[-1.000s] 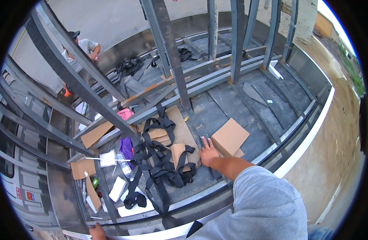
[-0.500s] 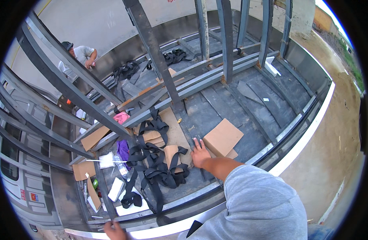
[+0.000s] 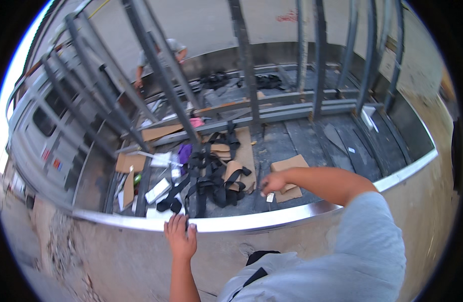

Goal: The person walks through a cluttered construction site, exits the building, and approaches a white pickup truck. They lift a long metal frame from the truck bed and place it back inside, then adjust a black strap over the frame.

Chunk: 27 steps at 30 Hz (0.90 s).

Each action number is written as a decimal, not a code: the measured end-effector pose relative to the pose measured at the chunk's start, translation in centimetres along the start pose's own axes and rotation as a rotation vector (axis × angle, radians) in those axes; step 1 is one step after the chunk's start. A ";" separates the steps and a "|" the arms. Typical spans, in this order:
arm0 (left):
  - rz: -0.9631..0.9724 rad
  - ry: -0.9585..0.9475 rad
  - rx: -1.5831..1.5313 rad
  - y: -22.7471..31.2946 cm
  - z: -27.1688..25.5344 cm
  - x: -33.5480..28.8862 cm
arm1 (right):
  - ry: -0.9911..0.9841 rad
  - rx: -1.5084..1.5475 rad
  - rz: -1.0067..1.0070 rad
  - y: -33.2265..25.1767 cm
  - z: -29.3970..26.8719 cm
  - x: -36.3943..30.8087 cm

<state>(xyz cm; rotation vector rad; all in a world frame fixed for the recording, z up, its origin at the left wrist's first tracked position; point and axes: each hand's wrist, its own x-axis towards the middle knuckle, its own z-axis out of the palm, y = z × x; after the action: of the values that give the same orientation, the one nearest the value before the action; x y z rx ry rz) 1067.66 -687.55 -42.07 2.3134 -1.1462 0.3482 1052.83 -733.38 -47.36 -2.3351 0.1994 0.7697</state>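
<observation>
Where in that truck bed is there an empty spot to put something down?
Bare dark floor lies between the small cardboard piece and the upright posts, and further right toward the side wall. Crowded: the black straps and scattered cardboard, left of the right hand.

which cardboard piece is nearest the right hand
The flat brown cardboard piece just beyond the right hand; the other pieces lie farther left.

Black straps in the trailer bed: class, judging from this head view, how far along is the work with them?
Done: nothing looks sorted; the black straps lie tangled among cardboard pieces. In hand: the left hand grips the metal rail, while the right hand reaches over it, holding no strap. Left: the whole strap pile.
</observation>
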 end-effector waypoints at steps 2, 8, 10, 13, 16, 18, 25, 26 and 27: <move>-0.076 -0.003 -0.008 0.2 0.2 -0.5 | -0.055 0.164 0.022 -3.5 1.8 -8.7; -0.182 0.082 -0.001 0.9 1.5 -0.6 | 0.543 -0.069 0.229 -4.5 8.4 -28.3; -0.215 0.112 -0.001 1.3 1.7 -0.3 | 0.823 -0.103 0.379 -0.3 10.9 -32.2; -0.270 0.108 0.056 2.2 1.8 0.1 | 1.252 -0.278 0.412 7.2 14.3 -36.5; -0.337 0.075 0.117 3.3 2.1 0.5 | 1.564 -0.515 0.353 11.8 16.2 -37.2; -0.362 0.125 0.169 4.3 2.5 0.8 | 1.618 -0.585 0.323 12.7 16.4 -36.9; -0.123 0.014 0.208 17.4 7.0 1.7 | 1.598 -0.579 0.230 12.1 15.8 -37.3; -0.047 -0.033 0.165 21.0 8.1 1.6 | 1.564 -0.572 0.243 12.1 15.8 -37.5; 0.025 -0.061 0.134 24.8 9.2 1.3 | 1.542 -0.564 0.249 12.1 15.7 -37.7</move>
<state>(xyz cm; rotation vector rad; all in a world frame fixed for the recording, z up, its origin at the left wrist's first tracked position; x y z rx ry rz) 1048.69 -706.02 -40.52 2.4429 -1.2162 0.3763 1010.63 -734.89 -41.80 -2.9223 1.0091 -1.1902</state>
